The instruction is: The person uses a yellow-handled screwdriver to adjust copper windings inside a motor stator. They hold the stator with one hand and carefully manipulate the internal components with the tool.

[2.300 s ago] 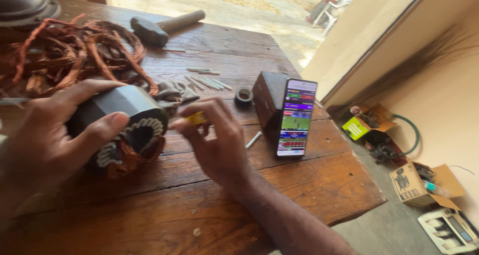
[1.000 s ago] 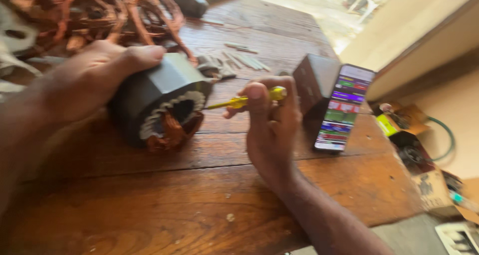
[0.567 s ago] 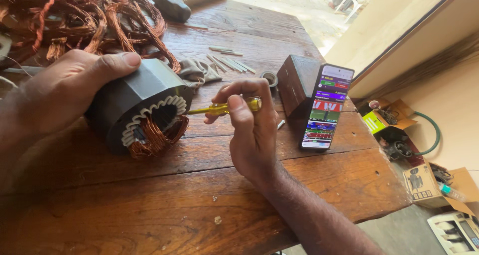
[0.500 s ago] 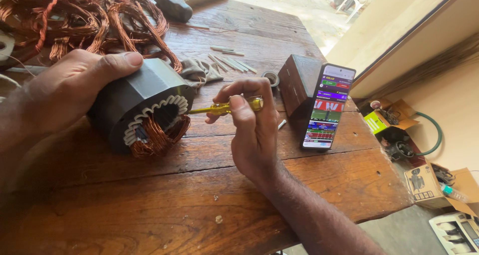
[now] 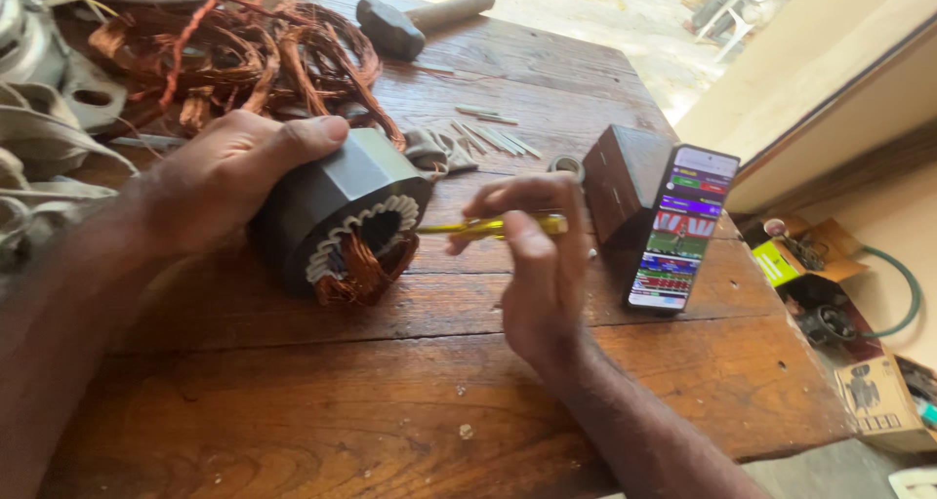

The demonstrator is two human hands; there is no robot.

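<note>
Left hand (image 5: pixel 229 182) clamps the motor stator (image 5: pixel 337 216) on the bench (image 5: pixel 390 401), open end facing right, and the right hand (image 5: pixel 537 255) pinches a yellow screwdriver (image 5: pixel 493 228) lying level, tip aimed at the copper windings (image 5: pixel 366 270).

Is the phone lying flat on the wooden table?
No, the phone stands upright, leaning against a dark wooden block.

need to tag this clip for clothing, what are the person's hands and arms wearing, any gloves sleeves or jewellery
Both hands are bare: no gloves on the left hand or the right hand. Both forearms are bare as far as the picture shows, with no sleeve in view. No ring, watch or bracelet shows.
</note>
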